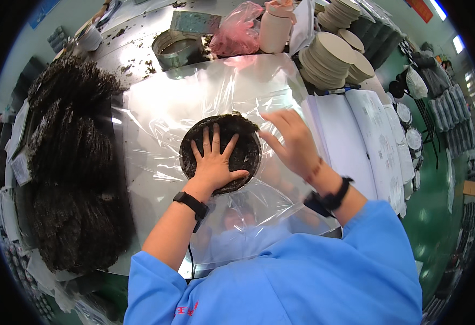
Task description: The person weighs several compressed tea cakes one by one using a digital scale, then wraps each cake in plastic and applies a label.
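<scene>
A round, dark cake of what looks like dried seaweed lies on clear plastic film over a shiny metal sheet. What appears to be a thin ring runs round its edge, though I cannot make out this rim clearly. My left hand presses flat on the cake, its fingers spread wide. Just off the cake's right edge, my right hand is raised over the film with thumb and fingers apart, holding nothing that I can see. A few ragged bits stick out at the cake's upper right rim.
Tall stacks of dark seaweed sheets stand along the left. At the back are a metal ring, a pink plastic bag and a pale bottle. Round cream discs are piled back right, near white printed sheets.
</scene>
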Tool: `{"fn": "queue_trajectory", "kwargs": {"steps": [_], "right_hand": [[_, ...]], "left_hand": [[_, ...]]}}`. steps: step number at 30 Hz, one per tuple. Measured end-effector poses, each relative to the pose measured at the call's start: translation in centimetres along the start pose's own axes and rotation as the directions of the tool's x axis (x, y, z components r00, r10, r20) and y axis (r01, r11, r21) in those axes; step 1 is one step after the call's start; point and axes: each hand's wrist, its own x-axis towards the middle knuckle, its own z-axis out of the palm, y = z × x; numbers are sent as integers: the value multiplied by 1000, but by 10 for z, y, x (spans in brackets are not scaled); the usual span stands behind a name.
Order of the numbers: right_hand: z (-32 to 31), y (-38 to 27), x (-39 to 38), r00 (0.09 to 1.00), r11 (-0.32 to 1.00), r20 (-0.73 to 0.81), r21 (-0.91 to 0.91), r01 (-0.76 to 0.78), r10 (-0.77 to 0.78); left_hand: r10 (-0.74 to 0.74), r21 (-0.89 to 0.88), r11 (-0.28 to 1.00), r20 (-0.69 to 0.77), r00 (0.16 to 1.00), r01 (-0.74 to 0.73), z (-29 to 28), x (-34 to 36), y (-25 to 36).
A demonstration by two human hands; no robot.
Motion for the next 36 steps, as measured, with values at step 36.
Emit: {"fn": "queue_trajectory", "kwargs": {"steps": [36], "right_hand": [[52, -81, -144, 706, 692, 697, 571, -442, -124]], "left_hand": [[70, 112, 992, -72, 995, -62, 12, -13, 5]]}}
